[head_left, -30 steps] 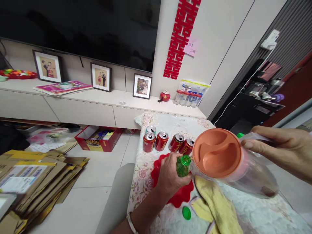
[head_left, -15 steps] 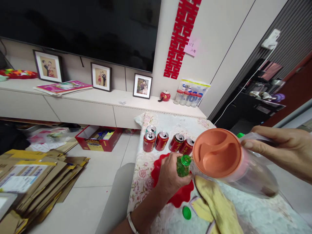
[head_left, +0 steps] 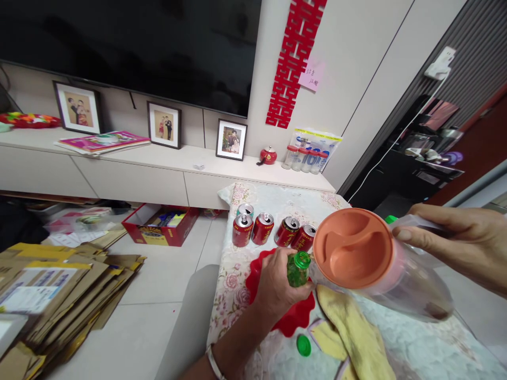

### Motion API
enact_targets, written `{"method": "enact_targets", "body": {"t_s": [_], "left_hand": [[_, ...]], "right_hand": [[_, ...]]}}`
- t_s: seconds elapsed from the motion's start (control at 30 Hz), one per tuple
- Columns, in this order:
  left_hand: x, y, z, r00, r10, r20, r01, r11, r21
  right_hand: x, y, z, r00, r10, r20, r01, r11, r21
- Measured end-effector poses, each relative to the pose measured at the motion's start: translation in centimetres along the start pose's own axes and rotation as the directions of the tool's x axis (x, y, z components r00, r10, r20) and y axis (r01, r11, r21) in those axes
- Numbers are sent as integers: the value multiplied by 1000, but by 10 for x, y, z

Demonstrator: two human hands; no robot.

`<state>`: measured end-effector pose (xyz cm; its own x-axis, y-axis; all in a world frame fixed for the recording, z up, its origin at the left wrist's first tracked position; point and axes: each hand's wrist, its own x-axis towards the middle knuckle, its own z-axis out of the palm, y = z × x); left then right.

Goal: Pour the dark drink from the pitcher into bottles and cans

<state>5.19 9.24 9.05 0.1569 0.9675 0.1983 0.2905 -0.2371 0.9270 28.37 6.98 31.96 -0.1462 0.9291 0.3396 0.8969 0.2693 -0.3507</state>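
Observation:
My left hand [head_left: 275,287] is wrapped round a small green bottle [head_left: 297,270] with an open neck, held over a red plate [head_left: 293,316]. My right hand [head_left: 455,245] grips a clear plastic pitcher [head_left: 400,285] with an orange lid [head_left: 352,248], tipped sideways so its spout meets the bottle's mouth. A loose green cap [head_left: 303,345] lies on the floral tablecloth [head_left: 232,295] below the bottle. A yellow cloth [head_left: 352,332] lies under the pitcher.
Several red drink cans [head_left: 273,229] stand in a row behind the plate. Beyond the table is a low white cabinet [head_left: 130,169] with framed photos and jars. Flattened cardboard [head_left: 51,295] and a red box [head_left: 160,224] lie on the floor at left.

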Motion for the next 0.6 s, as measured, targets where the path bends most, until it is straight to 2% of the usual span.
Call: {"method": "enact_targets", "body": {"t_s": [0.37,0.6], "left_hand": [[1,-1,1,1000,-2,11,2,1000,-8],[1,-1,2,1000,10,12,-10,1000,-14]], "right_hand": [[3,-6,2,1000,9,-7,-9,1000,3],[1,-1,0,1000,4,-10,-5,1000,-8]]}}
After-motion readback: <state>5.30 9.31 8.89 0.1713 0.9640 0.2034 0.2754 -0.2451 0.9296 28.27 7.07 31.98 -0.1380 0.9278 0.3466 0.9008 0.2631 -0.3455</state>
